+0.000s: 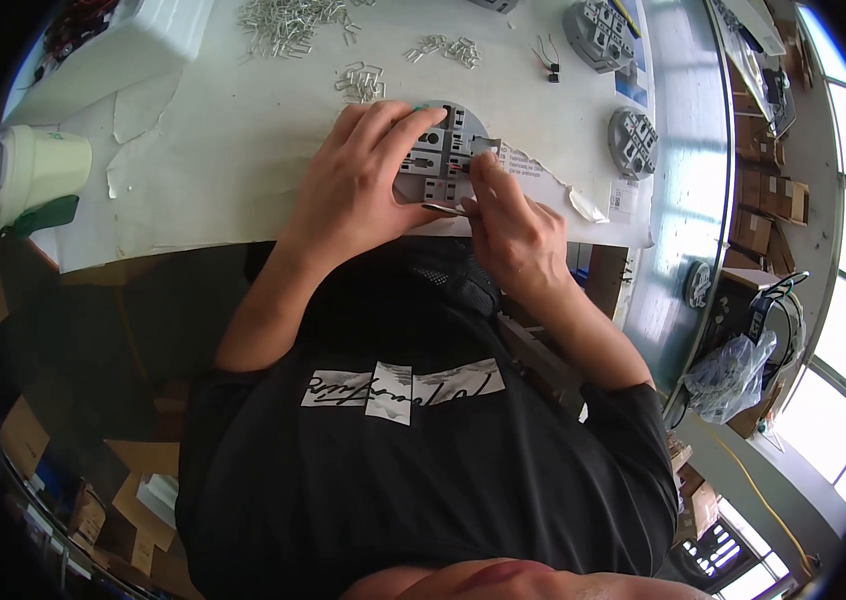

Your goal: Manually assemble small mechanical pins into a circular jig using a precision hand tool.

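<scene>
A round grey fixture (451,127) with dark slots and raised blocks sits at the table's front edge, partly covered by my hands. My left hand (358,185) is wrapped round its left side, fingers on top and thumb along the near rim. From the right, my right hand (523,235) comes in with fingers bent and pressed together. A thin dark-edged tool (445,210) runs from these fingers toward my left thumb; its kind is not clear. Next to my right fingertips, a small shiny metal piece (484,146) lies at the fixture's right side.
Beyond the fixture lie a heap of U-shaped metal clips (288,25) and smaller groups of clips (361,82). Two similar fixtures (633,142) (598,35) and a small black part with wires (553,70) are to the right. A pale green cup (48,172) and a white foam box (143,55) stand left.
</scene>
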Tool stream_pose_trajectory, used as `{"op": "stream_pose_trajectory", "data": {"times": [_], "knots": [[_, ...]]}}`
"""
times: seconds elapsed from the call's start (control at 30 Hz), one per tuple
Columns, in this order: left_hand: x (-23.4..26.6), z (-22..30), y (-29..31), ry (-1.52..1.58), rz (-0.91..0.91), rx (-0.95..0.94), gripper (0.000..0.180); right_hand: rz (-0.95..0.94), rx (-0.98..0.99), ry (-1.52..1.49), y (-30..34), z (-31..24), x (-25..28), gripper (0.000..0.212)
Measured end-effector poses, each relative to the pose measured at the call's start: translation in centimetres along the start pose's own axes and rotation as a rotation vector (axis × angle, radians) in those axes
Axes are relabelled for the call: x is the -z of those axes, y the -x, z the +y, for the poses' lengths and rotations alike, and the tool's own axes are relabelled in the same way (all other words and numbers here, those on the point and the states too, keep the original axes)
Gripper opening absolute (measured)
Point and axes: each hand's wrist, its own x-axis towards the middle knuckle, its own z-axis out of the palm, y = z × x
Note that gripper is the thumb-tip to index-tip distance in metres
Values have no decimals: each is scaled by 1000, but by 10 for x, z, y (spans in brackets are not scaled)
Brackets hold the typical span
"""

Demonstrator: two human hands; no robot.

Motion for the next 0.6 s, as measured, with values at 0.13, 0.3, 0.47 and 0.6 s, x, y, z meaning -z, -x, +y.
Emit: {"op": "stream_pose_trajectory", "data": {"times": [0.13, 0.3, 0.47, 0.6], "knots": [[-1, 1, 7, -8, 9, 18, 85, 8, 35, -26, 4, 3, -5, 35], [-3, -1, 10, 17, 14, 48, 87, -41, -4, 29, -3, -1, 5, 33], [1, 0, 12, 7, 5, 52, 87, 15, -208, -426, -75, 22, 10, 11], [-3, -3, 12, 8, 7, 22, 85, -135, -174, -361, -153, 32, -18, 18]]}}
